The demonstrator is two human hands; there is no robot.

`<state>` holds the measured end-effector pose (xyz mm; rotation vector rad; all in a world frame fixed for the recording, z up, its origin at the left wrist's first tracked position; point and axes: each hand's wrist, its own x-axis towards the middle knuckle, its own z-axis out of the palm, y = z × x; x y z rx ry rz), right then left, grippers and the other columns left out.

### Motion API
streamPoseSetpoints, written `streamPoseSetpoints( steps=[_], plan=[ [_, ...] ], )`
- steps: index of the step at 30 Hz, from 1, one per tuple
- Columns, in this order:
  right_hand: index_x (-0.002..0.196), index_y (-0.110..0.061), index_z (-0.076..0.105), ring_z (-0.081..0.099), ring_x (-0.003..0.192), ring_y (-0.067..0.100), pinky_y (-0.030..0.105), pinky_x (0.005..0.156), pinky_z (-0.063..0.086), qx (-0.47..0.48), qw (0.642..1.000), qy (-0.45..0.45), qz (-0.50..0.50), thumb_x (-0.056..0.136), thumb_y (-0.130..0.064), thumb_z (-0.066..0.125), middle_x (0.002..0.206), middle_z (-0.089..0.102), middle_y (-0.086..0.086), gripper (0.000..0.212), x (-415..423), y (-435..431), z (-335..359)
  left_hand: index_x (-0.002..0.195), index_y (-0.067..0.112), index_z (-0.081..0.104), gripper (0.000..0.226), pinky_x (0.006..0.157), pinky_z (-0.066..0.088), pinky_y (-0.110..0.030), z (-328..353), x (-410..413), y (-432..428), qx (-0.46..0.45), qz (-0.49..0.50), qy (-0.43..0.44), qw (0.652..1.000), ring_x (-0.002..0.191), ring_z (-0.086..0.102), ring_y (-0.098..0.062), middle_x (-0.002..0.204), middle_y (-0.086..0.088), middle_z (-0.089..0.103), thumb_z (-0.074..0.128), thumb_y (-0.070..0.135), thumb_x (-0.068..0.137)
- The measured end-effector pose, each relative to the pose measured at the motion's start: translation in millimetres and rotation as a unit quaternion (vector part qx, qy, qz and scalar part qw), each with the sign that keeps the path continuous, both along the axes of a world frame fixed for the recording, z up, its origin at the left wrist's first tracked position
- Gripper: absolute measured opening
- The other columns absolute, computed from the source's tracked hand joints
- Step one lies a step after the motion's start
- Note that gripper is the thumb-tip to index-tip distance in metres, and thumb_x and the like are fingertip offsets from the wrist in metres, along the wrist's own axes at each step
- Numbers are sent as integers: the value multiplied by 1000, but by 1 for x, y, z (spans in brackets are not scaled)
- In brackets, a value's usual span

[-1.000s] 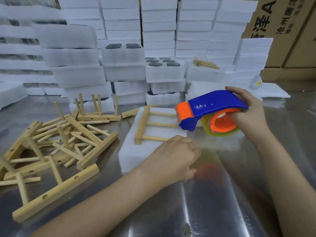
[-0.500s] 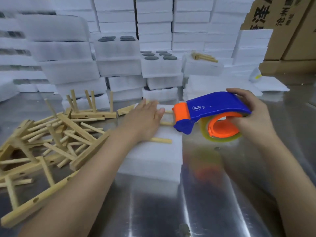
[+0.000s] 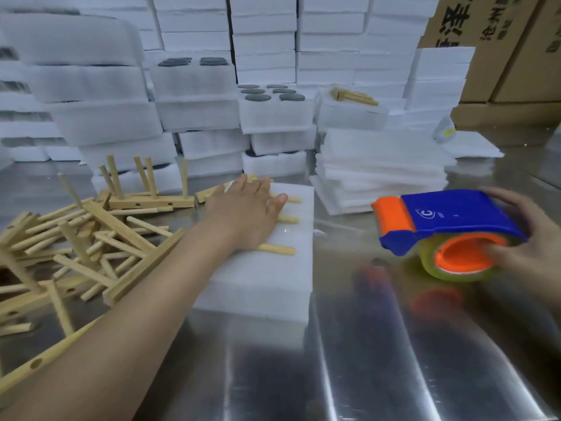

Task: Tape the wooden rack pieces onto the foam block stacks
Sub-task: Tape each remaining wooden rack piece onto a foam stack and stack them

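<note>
Head view. A reflective metal bench (image 3: 394,360) fills the lower frame. White foam stacks (image 3: 264,25) wall the upper frame, with cardboard boxes (image 3: 516,56) at upper right.

The left grip (image 3: 246,217), a bare hand at frame centre, lies flat with fingers straight. It presses the wooden rack piece (image 3: 277,249) onto the foam block stack (image 3: 267,278) at centre. The right grip (image 3: 534,247), at the right edge, is curled round a tape dispenser (image 3: 449,217), well apart from that stack.

The dispenser is blue plastic with an orange nose and core, and carries a clear roll. Loose rack pieces (image 3: 91,238), pale square bars with round dowels, lie heaped at left. The foam is matte and finely textured.
</note>
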<state>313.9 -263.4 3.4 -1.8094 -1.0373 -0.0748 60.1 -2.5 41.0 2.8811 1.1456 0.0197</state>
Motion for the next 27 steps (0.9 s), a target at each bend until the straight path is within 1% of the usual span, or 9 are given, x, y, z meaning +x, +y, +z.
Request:
streamPoseSetpoints(
  steps=[2, 6, 7, 9, 11, 13, 18, 22, 27],
  plan=[
    [120, -48, 51, 59, 96, -14, 2, 79, 44, 11, 1000, -9, -3, 63, 15, 62, 108, 63, -31, 85, -1, 2, -3, 155, 19, 5, 59, 118, 4, -46, 1, 0, -1, 0, -5, 9, 1000, 149, -3, -16, 162, 9, 4, 6, 46, 102],
    [121, -47, 51, 60, 98, -5, 19, 86, 48, 12, 999, -23, -19, 64, 27, 55, 115, 63, -11, 93, 6, 6, -7, 153, 15, 16, 56, 116, -9, -55, 7, 8, -7, 29, 29, 54, 998, 149, 1, -22, 161, 1, 14, 11, 43, 104],
    [120, -49, 50, 61, 99, -2, 22, 87, 48, 12, 999, -22, -21, 64, 26, 55, 114, 63, -15, 94, 6, 7, -9, 148, 14, 28, 50, 116, -6, -55, 10, 15, -12, 53, 22, 37, 998, 148, 9, -25, 157, -4, 24, 18, 37, 105],
    [119, -53, 50, 61, 101, 0, 22, 87, 49, 8, 999, -26, -21, 65, 25, 55, 111, 62, -29, 94, 5, 7, -10, 124, 12, 52, 31, 113, 17, -46, 10, 34, -29, 70, -27, -74, 994, 133, 38, -29, 135, -9, 49, 32, 21, 103],
    [121, -51, 50, 62, 102, 4, 23, 85, 50, 10, 999, -27, -18, 66, 24, 54, 111, 61, -33, 93, 4, 7, -10, 92, 11, 53, 22, 89, 35, -37, 8, 53, -52, 12, -85, -165, 982, 108, 54, -34, 109, -13, 62, 35, 19, 101],
    [121, -49, 51, 63, 103, 11, 28, 86, 50, 15, 999, -25, -15, 66, 24, 53, 111, 62, -30, 92, 4, 7, -11, 82, 16, 45, 28, 76, 34, -34, 3, 69, -68, -25, -102, -152, 983, 97, 55, -34, 99, -14, 62, 31, 29, 103],
    [122, -48, 51, 62, 106, 14, 36, 91, 51, 26, 999, -37, -7, 66, 26, 52, 113, 60, -30, 93, 0, 8, -10, 84, 13, 57, 39, 84, 38, -33, -9, 77, -60, -33, -85, -116, 989, 91, 55, -30, 100, -5, 68, 33, 38, 102],
    [123, -45, 52, 59, 100, -3, 21, 84, 49, 14, 999, -51, 5, 65, 29, 51, 109, 59, -35, 94, -4, 9, -9, 85, 25, 62, 22, 84, 36, -30, -10, 75, -62, -59, -83, -162, 982, 98, 60, -24, 99, 3, 70, 45, 35, 97],
    [125, -35, 54, 60, 97, 10, 17, 78, 48, 15, 998, -62, 0, 65, 30, 48, 113, 62, -7, 89, -7, 13, -7, 97, 22, 68, 19, 86, 39, -29, -15, 77, -63, -42, -87, -199, 975, 103, 58, -25, 106, 0, 67, 50, 28, 94]
  ],
)
